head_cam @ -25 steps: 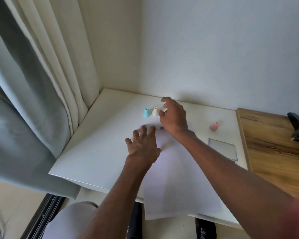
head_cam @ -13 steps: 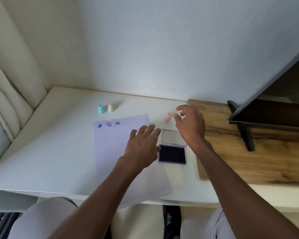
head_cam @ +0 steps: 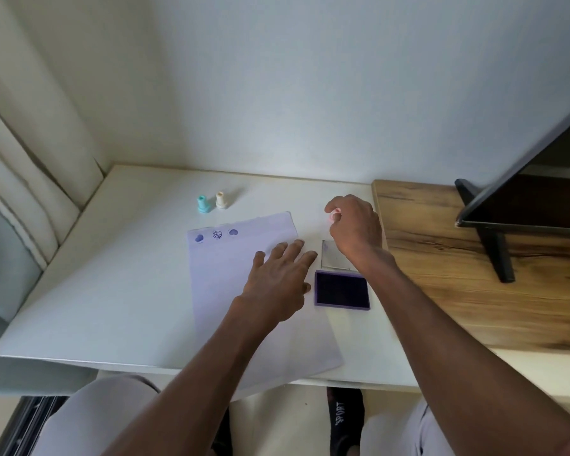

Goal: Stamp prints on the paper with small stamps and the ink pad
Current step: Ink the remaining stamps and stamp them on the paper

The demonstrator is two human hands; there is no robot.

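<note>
A white sheet of paper (head_cam: 244, 291) lies on the white table (head_cam: 112, 274) with three purple prints along its top edge. My left hand (head_cam: 278, 278) rests flat on the paper's right side, fingers spread. My right hand (head_cam: 354, 227) closes its fingertips around a small pink stamp (head_cam: 335, 214) beyond the paper's top right corner. The open purple ink pad (head_cam: 342, 290) sits right of my left hand, its clear lid (head_cam: 333, 256) just behind it. A teal stamp (head_cam: 203, 204) and a cream stamp (head_cam: 221, 200) stand upright beyond the paper.
A wooden board (head_cam: 458, 274) adjoins the table on the right, carrying a dark screen on a black stand (head_cam: 494, 245). Curtains (head_cam: 30, 176) hang at the left. The wall runs right behind the table. The paper's near edge overhangs the table front.
My right hand left the cream stamp, crossed to the right and closed on the pink stamp. My left hand shifted to the paper's right side. The view swung right.
</note>
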